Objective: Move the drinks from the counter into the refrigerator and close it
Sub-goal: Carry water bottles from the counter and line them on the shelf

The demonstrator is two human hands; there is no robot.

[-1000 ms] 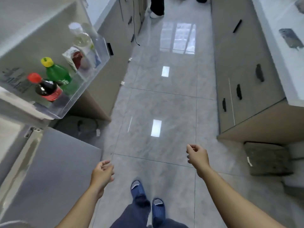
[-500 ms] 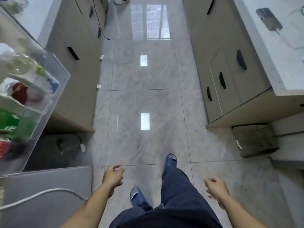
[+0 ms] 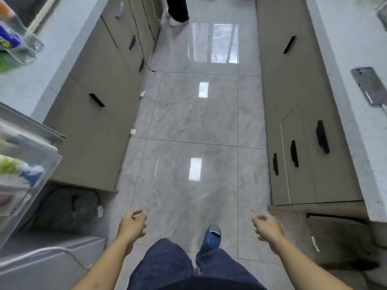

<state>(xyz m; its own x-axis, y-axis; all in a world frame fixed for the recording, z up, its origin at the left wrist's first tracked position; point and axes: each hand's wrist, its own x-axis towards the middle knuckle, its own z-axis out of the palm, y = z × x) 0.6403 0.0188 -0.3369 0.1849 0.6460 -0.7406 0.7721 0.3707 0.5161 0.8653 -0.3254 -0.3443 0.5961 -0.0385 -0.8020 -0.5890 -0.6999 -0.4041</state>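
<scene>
Both empty, loosely curled: left hand [image 3: 132, 226] beside refrigerator door shelf [image 3: 31, 185] holding blurred drinks [image 3: 12, 168], right hand [image 3: 267, 230] across tiled floor [image 3: 194, 122] from it.

Bright even light, window and lamp glare on glossy floor tiles [image 3: 194, 114], blurred left edge, wide-angle bending at borders

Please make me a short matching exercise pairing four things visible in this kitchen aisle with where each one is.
Things:
1. phone
2. door shelf with drinks
3. blue slipper
4. black cable

Places:
A. on the tiled floor, ahead of the jeans
B. on the right-hand counter
C. hanging down the left cabinet fronts
D. at the left edge, beside the left hand

Pairs: 1-B, 2-D, 3-A, 4-C
</scene>
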